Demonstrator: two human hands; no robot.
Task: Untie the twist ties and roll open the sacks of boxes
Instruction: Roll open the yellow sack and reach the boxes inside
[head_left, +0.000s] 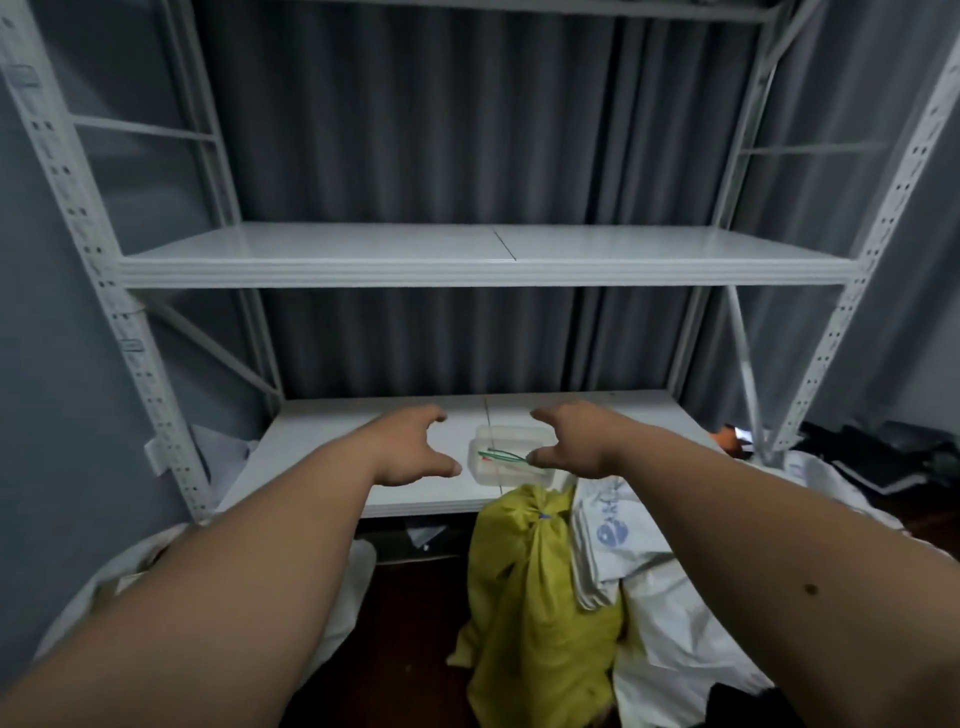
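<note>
both hands, left and right, grips spread, hover above the tied yellow sack.

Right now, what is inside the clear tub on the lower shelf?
Loose twist ties, green with a bit of red, lie in the tub. The right hand covers its right end.
</note>
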